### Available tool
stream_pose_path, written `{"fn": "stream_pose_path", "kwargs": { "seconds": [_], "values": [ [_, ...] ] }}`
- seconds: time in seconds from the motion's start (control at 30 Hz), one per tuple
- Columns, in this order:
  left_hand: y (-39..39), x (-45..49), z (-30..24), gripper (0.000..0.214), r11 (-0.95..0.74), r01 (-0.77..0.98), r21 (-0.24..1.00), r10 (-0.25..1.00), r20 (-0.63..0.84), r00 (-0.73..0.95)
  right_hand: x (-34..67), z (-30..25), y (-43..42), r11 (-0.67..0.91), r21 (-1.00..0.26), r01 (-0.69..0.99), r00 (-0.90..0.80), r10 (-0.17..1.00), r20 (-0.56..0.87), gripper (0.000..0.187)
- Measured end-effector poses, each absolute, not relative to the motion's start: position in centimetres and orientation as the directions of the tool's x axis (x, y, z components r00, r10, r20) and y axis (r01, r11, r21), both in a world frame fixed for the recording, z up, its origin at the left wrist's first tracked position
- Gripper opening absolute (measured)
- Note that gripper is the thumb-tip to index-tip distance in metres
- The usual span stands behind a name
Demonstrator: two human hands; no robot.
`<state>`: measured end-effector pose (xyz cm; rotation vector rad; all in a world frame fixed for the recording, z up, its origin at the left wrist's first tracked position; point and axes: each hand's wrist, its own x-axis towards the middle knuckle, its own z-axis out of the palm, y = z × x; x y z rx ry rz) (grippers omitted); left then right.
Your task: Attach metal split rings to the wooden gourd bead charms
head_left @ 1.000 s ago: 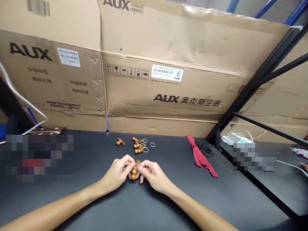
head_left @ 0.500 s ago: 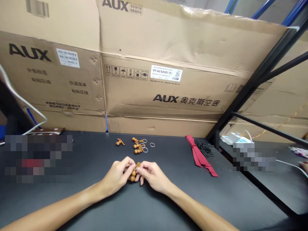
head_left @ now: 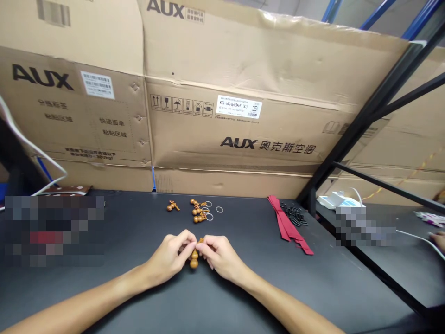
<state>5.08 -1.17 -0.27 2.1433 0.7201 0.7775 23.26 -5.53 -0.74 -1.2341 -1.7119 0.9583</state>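
Note:
A small brown gourd pendant (head_left: 193, 260) hangs between my hands, its round end pointing toward me. My left hand (head_left: 173, 253) pinches the cord end of it with thumb and forefinger. My right hand (head_left: 219, 255) is closed on the orange cord (head_left: 200, 240) at the pendant's top; the fingertips hide whatever small part lies between them. Beyond my hands lie several gourd pendants with key rings (head_left: 199, 212). A lone gourd pendant (head_left: 171, 206) lies to their left, and a loose metal ring (head_left: 219, 209) to their right.
Red fabric strips (head_left: 288, 225) lie on the black table (head_left: 222, 297) at right, beside a pile of black pieces (head_left: 295, 215). Cardboard (head_left: 229, 134) walls off the back. A black metal post (head_left: 340, 144) rises at right; another person's hand (head_left: 438, 239) shows at the far right edge.
The gourd pendant has dropped slightly and hangs straighter, with more of its body showing below my fingers. My right hand's lower fingers have drawn back from it. The loose items have not moved.

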Motion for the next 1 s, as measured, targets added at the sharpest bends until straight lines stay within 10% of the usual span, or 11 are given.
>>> {"fn": "stream_pose_path", "kwargs": {
  "seconds": [0.63, 1.0],
  "values": [
    [-0.4, 5.1, 0.1, 0.03, -0.222, 0.106, 0.969, 0.749, 0.1, 0.655, 23.5, -0.1, -6.1, 0.337, -0.905, 0.26, -0.296, 0.92, 0.258, 0.012],
    [-0.2, 5.1, 0.1, 0.038, -0.061, 0.03, 0.998, 0.697, 0.02, 0.717, 24.0, -1.1, -5.8, 0.649, -0.578, 0.495, -0.383, 0.76, 0.525, 0.015]
  ]
}}
